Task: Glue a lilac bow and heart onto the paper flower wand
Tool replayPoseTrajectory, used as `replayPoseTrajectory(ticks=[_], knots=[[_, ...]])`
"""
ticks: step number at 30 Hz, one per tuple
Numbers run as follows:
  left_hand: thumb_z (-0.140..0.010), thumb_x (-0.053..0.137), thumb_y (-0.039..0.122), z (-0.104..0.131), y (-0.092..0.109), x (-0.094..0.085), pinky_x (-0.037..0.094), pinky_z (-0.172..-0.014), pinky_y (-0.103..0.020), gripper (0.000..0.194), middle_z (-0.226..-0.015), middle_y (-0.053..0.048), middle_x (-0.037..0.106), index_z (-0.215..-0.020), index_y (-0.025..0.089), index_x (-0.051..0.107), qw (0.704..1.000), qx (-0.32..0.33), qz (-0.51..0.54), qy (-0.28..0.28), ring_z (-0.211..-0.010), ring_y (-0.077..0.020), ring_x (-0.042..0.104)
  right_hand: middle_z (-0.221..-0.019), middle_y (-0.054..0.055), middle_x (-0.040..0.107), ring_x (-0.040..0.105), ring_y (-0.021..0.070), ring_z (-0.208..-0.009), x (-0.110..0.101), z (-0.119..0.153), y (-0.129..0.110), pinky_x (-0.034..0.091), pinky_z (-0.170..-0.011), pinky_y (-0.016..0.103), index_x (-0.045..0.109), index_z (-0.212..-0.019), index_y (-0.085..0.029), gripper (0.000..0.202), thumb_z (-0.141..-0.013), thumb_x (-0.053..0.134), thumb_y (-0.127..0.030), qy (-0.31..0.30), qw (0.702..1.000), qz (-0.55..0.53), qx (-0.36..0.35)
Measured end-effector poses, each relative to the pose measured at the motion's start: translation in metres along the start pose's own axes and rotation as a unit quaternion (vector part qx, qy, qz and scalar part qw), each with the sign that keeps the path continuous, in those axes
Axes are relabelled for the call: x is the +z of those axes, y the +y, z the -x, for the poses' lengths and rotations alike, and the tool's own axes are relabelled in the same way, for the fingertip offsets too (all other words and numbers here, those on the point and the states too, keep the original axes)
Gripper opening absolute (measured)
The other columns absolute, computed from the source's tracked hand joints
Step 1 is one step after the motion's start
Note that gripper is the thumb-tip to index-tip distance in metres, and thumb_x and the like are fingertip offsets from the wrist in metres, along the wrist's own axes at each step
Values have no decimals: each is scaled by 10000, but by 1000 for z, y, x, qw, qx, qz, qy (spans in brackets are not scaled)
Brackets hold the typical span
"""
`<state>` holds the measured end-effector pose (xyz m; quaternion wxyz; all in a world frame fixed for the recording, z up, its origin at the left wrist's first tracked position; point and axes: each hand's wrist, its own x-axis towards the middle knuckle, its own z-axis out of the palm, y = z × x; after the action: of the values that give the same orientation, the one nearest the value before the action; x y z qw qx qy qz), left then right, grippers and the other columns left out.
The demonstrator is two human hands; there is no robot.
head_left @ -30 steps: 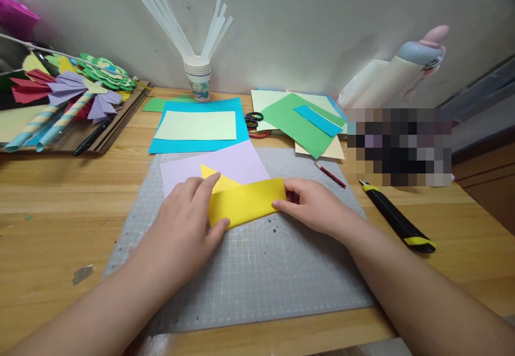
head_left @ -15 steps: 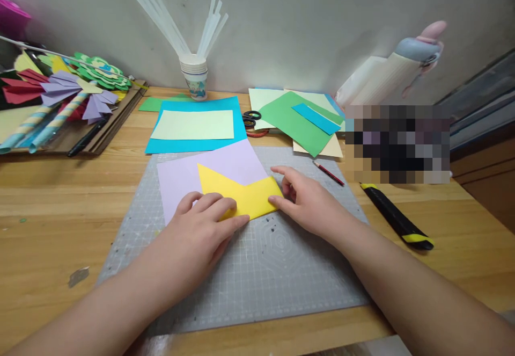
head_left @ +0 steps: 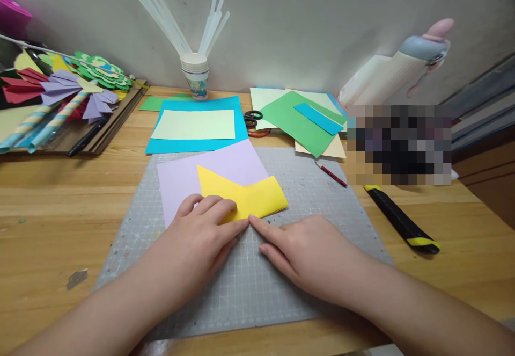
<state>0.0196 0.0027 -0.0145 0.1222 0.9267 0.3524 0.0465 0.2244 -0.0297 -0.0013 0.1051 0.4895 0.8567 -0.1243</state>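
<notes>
A folded sheet of yellow paper point(head_left: 257, 194) lies partly on a lilac sheet point(head_left: 229, 165), above a grey gridded cutting mat point(head_left: 225, 297). My left hand point(head_left: 203, 232) rests over the yellow paper's left part, fingers apart and slightly bent, pressing it down. Its index fingertip touches the near folded edge. With its index finger stretched out, my right hand point(head_left: 308, 248) touches that same edge at the middle, right beside the left fingertip. The right thumb is apart from the index finger, and the other right fingers are curled underneath. Beneath my left hand, the paper's left end is hidden.
Behind lie a blue sheet point(head_left: 155, 144) with a pale green one point(head_left: 193, 125), black-handled scissors point(head_left: 252, 118) and a green sheet point(head_left: 298, 117). A pencil point(head_left: 332, 174) and a black-yellow cutter point(head_left: 402, 222) are on the right. Paper cups point(head_left: 197, 79) hold pale strips. Paper crafts point(head_left: 76, 95) stand left.
My right hand has moved from the yellow paper's right end, down and left to the middle of its near edge. My left hand stays in place.
</notes>
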Motion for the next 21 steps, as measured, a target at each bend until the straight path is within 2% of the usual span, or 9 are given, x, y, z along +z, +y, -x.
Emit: replayPoseTrajectory(ticks=[3, 7, 16, 21], knots=[[-894, 461, 220, 0, 1, -1, 305, -865, -420, 278, -976, -28, 586, -1115, 314, 601, 1000, 0, 7, 6, -981, -225, 507, -786, 97, 738, 684, 268, -631, -3, 2, -3, 377, -474, 320, 410, -1389, -190, 493, -942, 314, -375, -42, 998, 11, 42], [-897, 453, 222, -1, 1, -1, 306, -857, -428, 286, -998, -29, 586, -1122, 325, 594, 1000, 1, 2, -4, -987, -227, 506, -804, 112, 739, 695, 293, -660, -8, 6, -3, 393, -472, 332, 432, -1374, -193, 483, -945, 291, -367, -67, 994, 23, 88], [-892, 456, 219, -1, 2, 0, 314, -880, -436, 281, -1015, -35, 584, -1100, 325, 611, 1000, 4, -8, 17, -1014, -234, 494, -727, 109, 729, 685, 292, -595, -11, 7, 0, 317, -417, 312, 480, -1314, -191, 450, -936, 287, -340, -70, 986, 24, 146], [-895, 441, 214, -1, 3, 0, 317, -888, -448, 283, -1042, -40, 576, -1101, 314, 608, 1000, 2, -12, 15, -1032, -235, 480, -654, 106, 708, 665, 267, -535, -11, 9, 0, 267, -401, 290, 556, -1186, -186, 379, -929, 317, -330, -66, 984, 20, 161]])
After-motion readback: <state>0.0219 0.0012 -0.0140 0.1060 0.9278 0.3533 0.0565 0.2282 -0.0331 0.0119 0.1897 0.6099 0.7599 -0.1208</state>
